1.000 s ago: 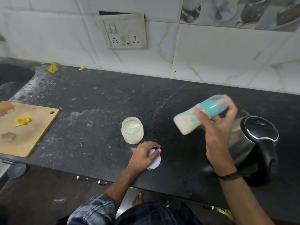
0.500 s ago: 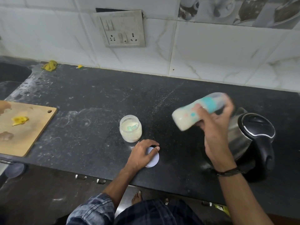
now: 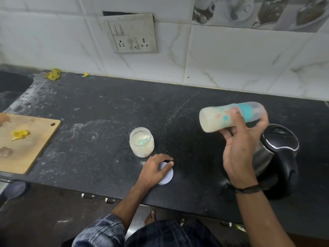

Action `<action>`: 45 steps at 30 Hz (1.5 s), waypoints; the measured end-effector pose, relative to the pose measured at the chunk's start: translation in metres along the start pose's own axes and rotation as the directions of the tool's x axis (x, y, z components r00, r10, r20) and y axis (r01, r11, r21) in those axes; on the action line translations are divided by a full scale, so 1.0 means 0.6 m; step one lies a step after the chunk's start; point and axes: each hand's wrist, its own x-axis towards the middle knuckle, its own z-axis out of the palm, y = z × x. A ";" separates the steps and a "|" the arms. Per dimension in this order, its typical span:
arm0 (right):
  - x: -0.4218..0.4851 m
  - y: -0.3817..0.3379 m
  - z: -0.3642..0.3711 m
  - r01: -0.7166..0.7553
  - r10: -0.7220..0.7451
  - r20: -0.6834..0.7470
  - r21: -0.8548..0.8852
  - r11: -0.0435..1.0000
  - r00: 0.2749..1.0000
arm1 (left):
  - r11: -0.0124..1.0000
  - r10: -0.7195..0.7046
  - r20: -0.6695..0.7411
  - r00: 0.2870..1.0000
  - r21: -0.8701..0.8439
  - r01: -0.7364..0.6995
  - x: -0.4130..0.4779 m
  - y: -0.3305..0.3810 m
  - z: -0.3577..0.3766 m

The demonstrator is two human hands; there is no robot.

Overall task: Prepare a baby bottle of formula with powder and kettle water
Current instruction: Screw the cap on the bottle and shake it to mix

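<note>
My right hand (image 3: 238,152) grips a capped baby bottle (image 3: 215,119) with a teal collar, held nearly sideways above the black counter (image 3: 99,111); milky formula fills its left end. Behind that hand stands a steel kettle (image 3: 279,148) with a black lid and handle. An open jar of formula powder (image 3: 141,142) with a green scoop inside sits at the counter's middle. Just in front of it lies the jar's white lid (image 3: 168,174), and my left hand (image 3: 154,171) rests on it with thumb and fingers curled over the lid.
A wooden cutting board (image 3: 33,139) with yellow scraps lies at the left, beside a dark sink (image 3: 12,84). A yellow cloth (image 3: 53,74) sits by the tiled wall under a socket panel (image 3: 131,33). Powder dust streaks the counter.
The bottle in my right hand has swung a little and lies flatter, blurred by shaking. My left hand stays on the lid.
</note>
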 end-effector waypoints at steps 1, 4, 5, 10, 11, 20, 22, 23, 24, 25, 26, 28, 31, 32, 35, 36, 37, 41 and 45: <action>0.002 0.001 0.000 -0.012 0.012 0.009 -0.016 1.000 1.000 | 1.000 0.001 0.003 1.000 0.004 -0.001 0.000 0.000 0.000; -0.003 0.005 0.002 -0.074 0.115 0.204 -0.198 0.977 0.972 | 1.000 0.013 0.000 1.000 0.002 -0.013 0.000 -0.005 0.000; -0.009 0.003 0.003 -0.053 0.090 0.199 -0.189 0.981 0.976 | 1.000 0.014 0.001 1.000 -0.001 -0.014 0.000 -0.005 0.000; -0.010 -0.002 0.003 0.046 -0.046 0.010 0.000 0.999 0.999 | 1.000 0.011 -0.015 1.000 0.020 -0.011 0.000 -0.002 0.002; -0.008 0.002 0.003 0.011 -0.005 0.073 -0.078 0.997 0.997 | 1.000 0.014 -0.014 1.000 0.021 -0.013 -0.001 -0.003 0.001; 0.006 -0.005 0.001 0.050 -0.041 0.082 -0.116 0.992 0.996 | 1.000 0.022 -0.008 1.000 0.016 -0.022 0.000 -0.009 0.003; 0.000 -0.006 -0.001 0.004 0.051 0.212 -0.249 0.969 0.976 | 0.999 0.033 -0.012 0.999 0.007 -0.033 0.000 -0.011 0.002; -0.004 -0.007 -0.003 0.012 0.040 0.208 -0.246 0.969 0.977 | 0.999 0.037 -0.010 0.999 0.006 -0.037 0.000 -0.010 0.003; -0.006 -0.008 -0.005 0.036 -0.003 0.165 -0.197 0.980 0.986 | 0.999 0.034 -0.013 0.999 0.007 -0.034 0.000 -0.009 0.003; -0.009 -0.012 -0.003 0.049 -0.039 0.094 -0.112 0.993 0.995 | 1.000 0.029 -0.018 0.999 0.011 -0.028 0.000 -0.008 0.003; -0.009 -0.012 -0.003 0.053 -0.052 0.037 -0.043 0.998 0.998 | 1.000 0.025 -0.022 0.999 0.016 -0.025 0.000 -0.007 0.004; -0.006 -0.006 0.002 0.021 -0.021 0.010 -0.046 0.999 1.000 | 1.000 0.025 -0.025 0.999 0.019 -0.025 -0.001 -0.008 0.005; -0.008 -0.001 0.005 -0.069 0.108 0.171 -0.220 0.973 0.979 | 1.000 0.030 -0.015 0.999 0.008 -0.030 0.000 -0.011 0.003; -0.008 -0.005 0.005 -0.062 0.095 0.155 -0.204 0.977 0.983 | 1.000 0.029 -0.012 0.999 0.003 -0.029 0.000 -0.011 0.003; 0.000 -0.017 0.001 0.009 -0.009 0.003 -0.021 1.000 1.000 | 1.000 0.023 -0.015 1.000 0.013 -0.023 0.000 -0.010 0.005; 0.003 -0.016 0.000 0.015 -0.015 -0.003 -0.023 1.000 1.000 | 1.000 0.019 -0.014 1.000 0.015 -0.019 0.000 -0.009 0.005; 0.002 -0.013 0.001 -0.001 0.004 0.038 -0.075 0.997 0.999 | 1.000 0.020 -0.013 1.000 0.016 -0.020 0.000 -0.009 0.004; -0.008 -0.012 0.001 -0.044 0.085 0.191 -0.209 0.977 0.978 | 0.999 0.035 -0.011 0.999 0.008 -0.035 -0.001 -0.008 0.002; -0.004 -0.023 0.003 0.009 -0.009 0.000 -0.027 1.000 1.000 | 1.000 0.021 -0.017 1.000 0.004 -0.021 -0.002 -0.008 0.004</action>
